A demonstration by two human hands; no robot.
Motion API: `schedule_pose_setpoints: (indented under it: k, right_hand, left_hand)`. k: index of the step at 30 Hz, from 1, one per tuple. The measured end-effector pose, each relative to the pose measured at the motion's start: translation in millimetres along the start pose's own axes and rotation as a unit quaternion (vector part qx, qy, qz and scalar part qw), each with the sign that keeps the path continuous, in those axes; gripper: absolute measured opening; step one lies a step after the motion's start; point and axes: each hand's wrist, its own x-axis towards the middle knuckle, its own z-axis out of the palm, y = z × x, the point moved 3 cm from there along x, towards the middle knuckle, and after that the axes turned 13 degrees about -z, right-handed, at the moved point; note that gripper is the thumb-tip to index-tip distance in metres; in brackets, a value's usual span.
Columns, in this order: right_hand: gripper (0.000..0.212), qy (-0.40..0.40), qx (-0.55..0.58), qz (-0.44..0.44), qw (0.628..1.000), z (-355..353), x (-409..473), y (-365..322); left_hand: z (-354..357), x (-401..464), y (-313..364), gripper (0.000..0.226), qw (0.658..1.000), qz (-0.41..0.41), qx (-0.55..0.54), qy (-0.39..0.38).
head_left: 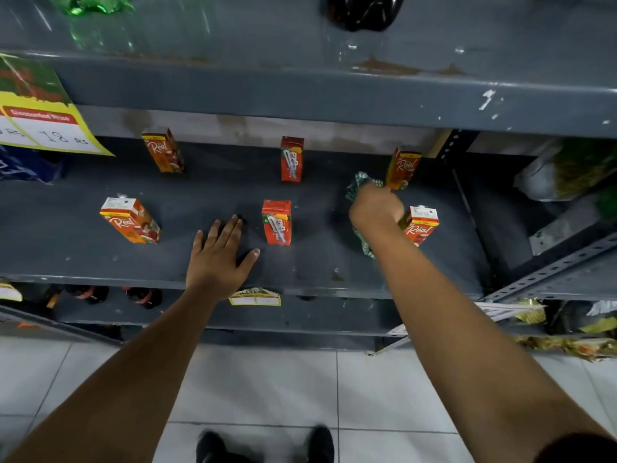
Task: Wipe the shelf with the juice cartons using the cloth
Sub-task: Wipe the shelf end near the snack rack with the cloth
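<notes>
From the head camera, a dark grey metal shelf holds six small orange juice cartons standing in two rows of three. The left hand lies flat on the shelf with fingers spread wide, holding nothing, just left of the front middle carton. The right hand is closed around a crumpled green and white cloth, between the two cartons on the right side. The cloth looks pressed on the shelf, though it is blurry. A yellow price sign hangs at upper left.
</notes>
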Motion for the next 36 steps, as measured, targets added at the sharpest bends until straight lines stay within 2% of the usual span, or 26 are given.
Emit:
schedule_pose_setpoints:
  k: [3, 6, 14, 16, 26, 28, 31, 34, 36]
  right_hand:
    - [0.052, -0.078, -0.053, 0.007, 0.996, 31.6, 20.5, 1.6]
    - [0.072, -0.115, -0.059, 0.035, 0.991, 53.1, 20.9, 5.3]
    - [0.078, -0.125, 0.013, 0.017, 0.992, 70.4, -10.1, -5.7]
    - [0.08, -0.098, 0.009, 0.017, 0.995, 50.6, -34.6, 16.7]
    - [0.084, -0.165, -0.028, -0.068, 0.984, 67.4, -106.0, 31.8]
    - [0.074, -0.181, -0.049, -0.09, 0.978, 60.8, -116.9, 42.1]
    - [0.042, -0.178, -0.074, -0.141, 0.971, 43.6, -127.0, 60.8]
    - [0.035, -0.229, -0.104, -0.129, 0.959, 24.9, -132.6, 83.4]
    - [0.034, -0.211, -0.11, -0.108, 0.965, 9.1, -131.1, 91.8]
  left_hand:
    - [1.0, 0.9, -1.0, 0.081, 1.0, 0.0, -0.001, 0.0]
    - [1.7, 1.9, 0.3, 0.081, 1.0, 0.001, -0.003, 0.006]
    - [5.1, 0.3, -14.0, 0.081, 1.0, -0.017, 0.008, -0.011]
    - [-11.9, -5.5, 9.4, 0.081, 1.0, 0.001, 0.016, 0.012]
    - [-7.9, -33.4, 18.1, 0.072, 0.996, -0.042, -0.01, -0.075]
    - [-11.6, -50.3, 25.3, 0.071, 0.996, -0.039, -0.032, -0.076]
    - [-9.6, -73.8, 39.3, 0.071, 0.997, -0.01, -0.052, -0.064]
    - [-4.8, -88.7, 61.6, 0.077, 0.997, 0.057, -0.042, -0.043]
    - [-1.9, -92.9, 82.9, 0.072, 0.992, 0.121, -0.03, -0.03]
